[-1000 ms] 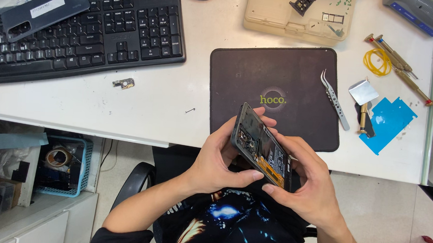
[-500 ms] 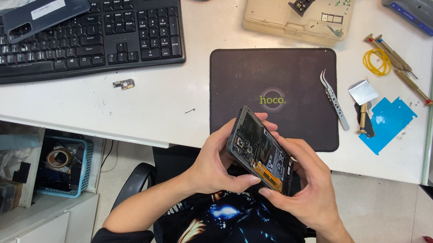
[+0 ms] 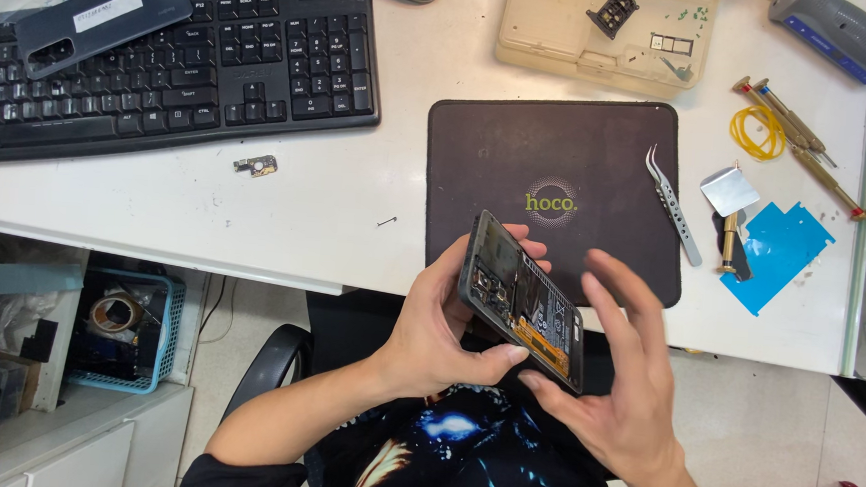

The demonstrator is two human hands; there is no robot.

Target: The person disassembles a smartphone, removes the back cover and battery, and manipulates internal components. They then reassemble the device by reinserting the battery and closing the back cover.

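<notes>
The left hand (image 3: 437, 339) has its grip closed around an opened phone (image 3: 525, 301), thumb along the lower long edge and fingers curled behind the upper one; the phone sits tilted in the lower middle of the frame, its bare insides facing up, just in front of the counter's near edge. The right hand (image 3: 620, 385) is spread, fingers fanned apart beside the phone's right end, with only the thumb tip close to the lower corner; I cannot tell whether it touches.

The white counter (image 3: 304, 216) fills the upper half of the frame. At the upper left a black keyboard (image 3: 214, 60) lies with a dark phone back cover (image 3: 101, 18) resting on its keys. Just below the keyboard is a small metal part (image 3: 256, 166). In the middle lies a dark mat (image 3: 557, 181), with tweezers (image 3: 672, 201) at its right edge. Above the mat stands a beige parts tray (image 3: 606, 33). At the right lie a yellow rubber band (image 3: 755, 131), screwdrivers (image 3: 800, 146) and a blue film sheet (image 3: 778, 255). Under the counter at the lower left, a blue basket (image 3: 162, 337) holds a tape roll (image 3: 116, 312).

Half a second ago both hands clasped the phone; now the right hand has let go and opened, while the left holds it alone, much where it was.
</notes>
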